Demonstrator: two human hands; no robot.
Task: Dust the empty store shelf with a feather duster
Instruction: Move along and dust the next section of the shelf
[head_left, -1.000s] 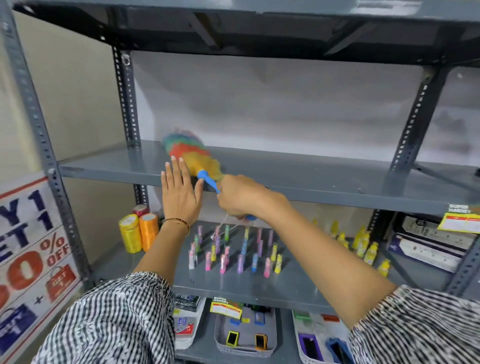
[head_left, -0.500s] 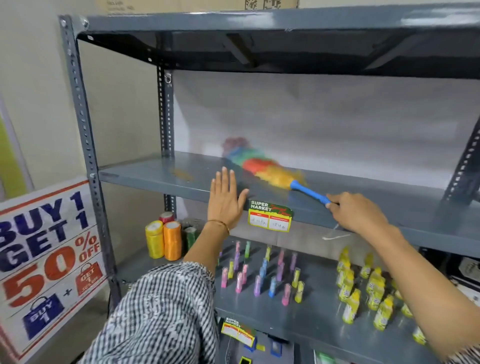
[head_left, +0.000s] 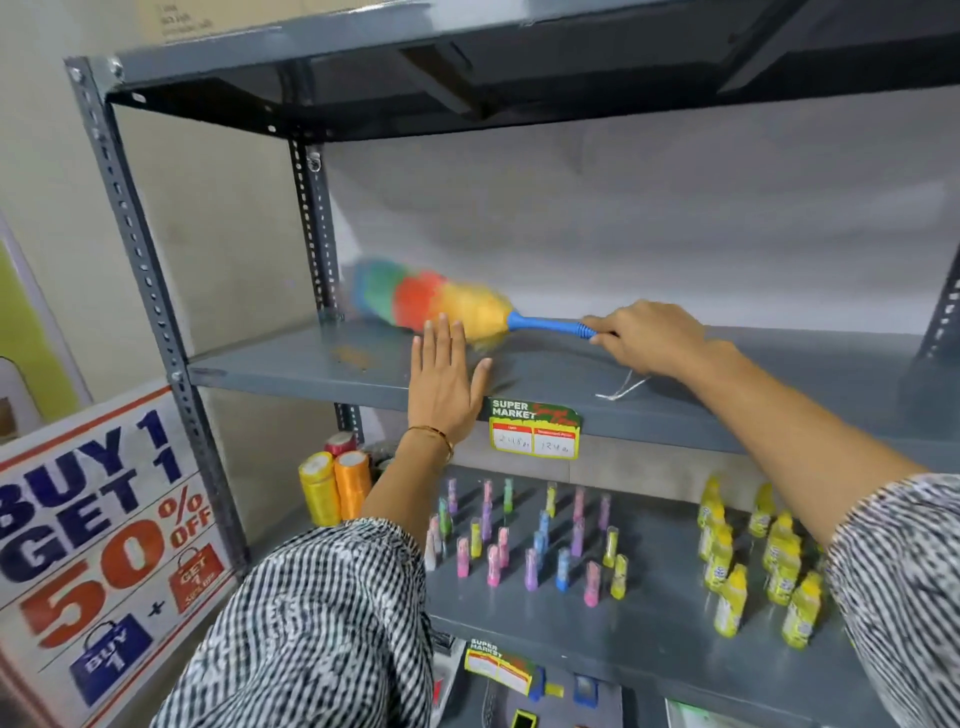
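The right hand (head_left: 644, 338) has its fingers clamped on the feather duster (head_left: 441, 306), whose long axis runs leftward along the shelf (head_left: 311, 364); the left hand (head_left: 444, 384) rests flat, fingers apart.

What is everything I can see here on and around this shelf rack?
shelf: one, grey, bare, middle level
feather duster: one, rainbow head, blue handle, on that shelf at left
price tag: one, green and yellow, shelf's front edge
thread spools: several, yellow and orange, lower shelf left
small tubes: many, pastel, lower shelf
yellow bottles: many, lower shelf right
sale sign: one, white, left of rack
left hand: flat on shelf
right hand: gripping duster handle
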